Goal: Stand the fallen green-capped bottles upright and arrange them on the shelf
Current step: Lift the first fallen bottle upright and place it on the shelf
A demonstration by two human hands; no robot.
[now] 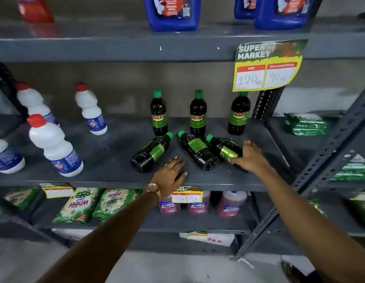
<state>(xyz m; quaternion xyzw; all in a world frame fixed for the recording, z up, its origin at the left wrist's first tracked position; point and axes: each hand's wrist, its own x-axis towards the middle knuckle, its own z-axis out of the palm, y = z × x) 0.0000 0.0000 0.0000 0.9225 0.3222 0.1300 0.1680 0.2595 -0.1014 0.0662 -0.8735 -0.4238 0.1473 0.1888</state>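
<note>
Six green-capped bottles occupy the right half of the grey shelf [108, 166]; three stand upright in a row toward the back edge, the left upright bottle [158, 113], the middle upright bottle [198, 113] and the right upright bottle [238, 114], the last one just under a hanging price tag [267, 66]; three lie on their sides in front of them, caps pointing toward the back, the left fallen bottle [151, 152], the middle fallen bottle [196, 151] and the right fallen bottle [225, 149]; we see the middle and right fallen ones lying close together, possibly touching, while the left one lies apart; our right hand [249, 156] is closed around the base end of the right fallen bottle, which is on its side on the shelf near the right post; our left hand [171, 176] rests open and flat at the front edge, holding nothing, between the bases of the left and middle fallen bottles; bare shelf surface lies open in the middle, between the green-capped group and the white bottles with red caps [55, 146] standing toward the left end; the front edge to the left of our left hand is also free.
</note>
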